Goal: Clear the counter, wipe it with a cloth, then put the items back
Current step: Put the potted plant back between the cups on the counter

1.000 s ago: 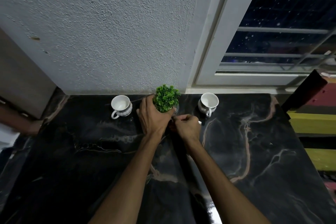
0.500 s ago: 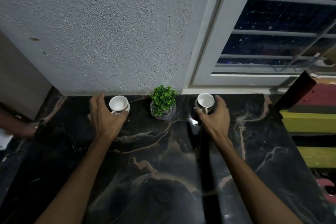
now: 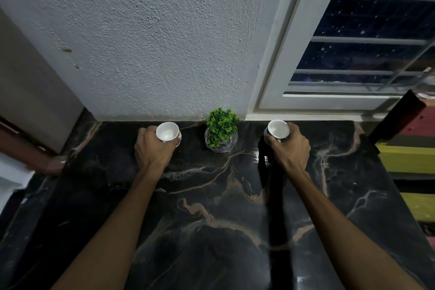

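A black marbled counter (image 3: 211, 207) runs up to a textured wall. My left hand (image 3: 153, 150) is wrapped around a white cup (image 3: 167, 131) at the back left. At the back right, my right hand (image 3: 290, 148) grips a second white cup (image 3: 278, 129). Between them stands a small green plant in a clear glass pot (image 3: 221, 132), untouched, close to the wall. Whether the cups rest on the counter or are lifted I cannot tell. No cloth is in view.
A white-framed window (image 3: 353, 59) sits at the back right. Another person's hand and sleeve (image 3: 28, 162) rest at the counter's left edge. Coloured slats (image 3: 409, 155) lie beyond the right edge. A dark slanted bar (image 3: 397, 117) rises at the right corner.
A second ago both hands were set around the plant pot. They let go, spread apart to the two cups, and have now closed around them.
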